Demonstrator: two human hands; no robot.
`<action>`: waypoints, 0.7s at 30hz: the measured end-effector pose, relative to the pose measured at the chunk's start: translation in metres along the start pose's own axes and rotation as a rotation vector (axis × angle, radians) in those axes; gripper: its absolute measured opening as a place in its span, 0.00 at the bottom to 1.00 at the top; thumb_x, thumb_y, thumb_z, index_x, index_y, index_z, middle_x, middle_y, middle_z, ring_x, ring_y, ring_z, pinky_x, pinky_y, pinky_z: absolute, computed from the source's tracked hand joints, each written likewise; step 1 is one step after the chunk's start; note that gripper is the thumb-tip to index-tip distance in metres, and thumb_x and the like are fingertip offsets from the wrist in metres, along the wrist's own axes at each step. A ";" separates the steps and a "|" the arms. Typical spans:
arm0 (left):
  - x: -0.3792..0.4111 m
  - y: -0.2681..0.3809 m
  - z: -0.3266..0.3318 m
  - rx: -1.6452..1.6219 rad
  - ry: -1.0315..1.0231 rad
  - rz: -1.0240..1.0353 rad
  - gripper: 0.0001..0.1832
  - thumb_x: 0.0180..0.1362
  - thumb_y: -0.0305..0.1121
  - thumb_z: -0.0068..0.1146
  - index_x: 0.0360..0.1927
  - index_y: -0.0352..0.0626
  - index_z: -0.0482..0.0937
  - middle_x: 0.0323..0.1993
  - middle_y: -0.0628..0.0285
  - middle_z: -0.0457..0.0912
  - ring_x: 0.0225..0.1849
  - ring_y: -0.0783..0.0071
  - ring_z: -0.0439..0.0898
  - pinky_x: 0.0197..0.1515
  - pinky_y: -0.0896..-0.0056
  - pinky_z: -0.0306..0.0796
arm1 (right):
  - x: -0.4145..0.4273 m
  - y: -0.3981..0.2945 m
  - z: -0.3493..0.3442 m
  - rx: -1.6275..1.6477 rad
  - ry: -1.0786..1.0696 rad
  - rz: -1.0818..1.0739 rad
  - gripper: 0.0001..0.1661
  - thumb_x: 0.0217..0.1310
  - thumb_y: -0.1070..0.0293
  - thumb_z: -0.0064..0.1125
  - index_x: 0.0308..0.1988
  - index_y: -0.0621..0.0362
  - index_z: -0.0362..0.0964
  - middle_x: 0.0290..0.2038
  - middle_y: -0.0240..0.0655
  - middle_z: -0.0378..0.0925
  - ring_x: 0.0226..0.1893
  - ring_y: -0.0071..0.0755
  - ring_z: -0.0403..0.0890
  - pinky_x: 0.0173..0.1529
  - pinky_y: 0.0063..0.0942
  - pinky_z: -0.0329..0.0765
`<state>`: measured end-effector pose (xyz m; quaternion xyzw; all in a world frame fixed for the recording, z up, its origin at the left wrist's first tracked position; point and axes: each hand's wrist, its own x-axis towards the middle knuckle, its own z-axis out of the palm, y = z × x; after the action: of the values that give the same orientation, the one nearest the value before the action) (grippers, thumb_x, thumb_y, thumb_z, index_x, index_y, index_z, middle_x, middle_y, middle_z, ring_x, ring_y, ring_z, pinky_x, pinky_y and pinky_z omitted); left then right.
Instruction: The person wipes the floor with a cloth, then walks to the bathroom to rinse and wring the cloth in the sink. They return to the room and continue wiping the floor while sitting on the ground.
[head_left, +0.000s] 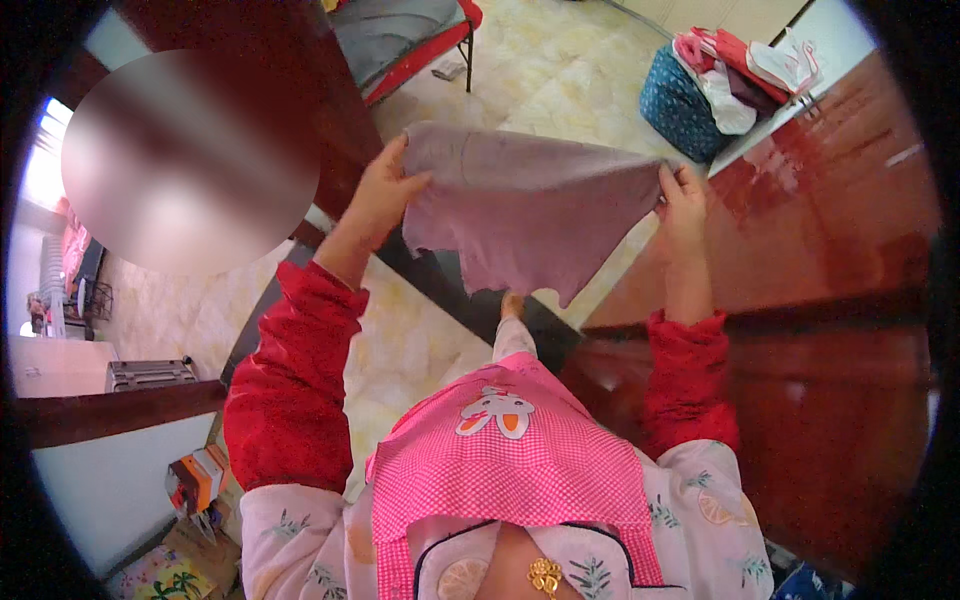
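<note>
A mauve cloth (525, 202) hangs stretched between my two hands, out in front of my body. My left hand (386, 184) pinches its upper left corner, thumb on the near side. At the upper right corner, my right hand (681, 191) grips the fabric between thumb and fingers. The cloth's top edge is pulled nearly straight, while its lower edge falls in uneven points. Below it one bare foot (512, 304) shows on a dark floor strip. I wear a pink checked apron (510, 450) with a rabbit patch and red sleeve covers.
To the right stands a glossy reddish-brown wooden door (825, 202). A blue patterned fabric bin (679, 101) heaped with clothes and bags sits beyond it. A red-edged seat or bed (420, 56) is at the top. Boxes (199, 480) lie lower left, and a grey suitcase (146, 375) farther off.
</note>
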<state>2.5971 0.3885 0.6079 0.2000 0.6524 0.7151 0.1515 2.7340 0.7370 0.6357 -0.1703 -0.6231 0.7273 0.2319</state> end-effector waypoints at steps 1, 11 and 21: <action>0.034 -0.002 -0.018 -0.018 0.003 -0.028 0.32 0.53 0.22 0.55 0.63 0.37 0.58 0.51 0.59 0.73 0.42 0.74 0.75 0.40 0.74 0.71 | 0.033 0.002 -0.002 0.041 -0.032 -0.021 0.12 0.61 0.68 0.53 0.45 0.57 0.69 0.35 0.28 0.75 0.34 0.20 0.75 0.36 0.19 0.73; 0.263 0.010 -0.033 0.817 0.393 -0.029 0.14 0.54 0.32 0.58 0.43 0.41 0.73 0.34 0.60 0.79 0.34 0.75 0.76 0.36 0.73 0.71 | 0.285 -0.008 0.030 -0.322 -0.198 -0.062 0.14 0.60 0.69 0.55 0.45 0.60 0.63 0.31 0.33 0.75 0.30 0.25 0.76 0.33 0.23 0.74; 0.439 -0.010 -0.029 0.779 -0.290 -0.138 0.15 0.47 0.38 0.65 0.34 0.38 0.80 0.24 0.58 0.79 0.27 0.73 0.77 0.33 0.69 0.72 | 0.486 0.005 0.048 -0.445 -0.472 0.014 0.27 0.52 0.72 0.60 0.53 0.68 0.66 0.39 0.37 0.76 0.38 0.28 0.76 0.43 0.24 0.72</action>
<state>2.1988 0.5738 0.6349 0.2965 0.8578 0.3678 0.2024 2.3023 0.9640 0.6583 -0.0476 -0.8023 0.5941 0.0330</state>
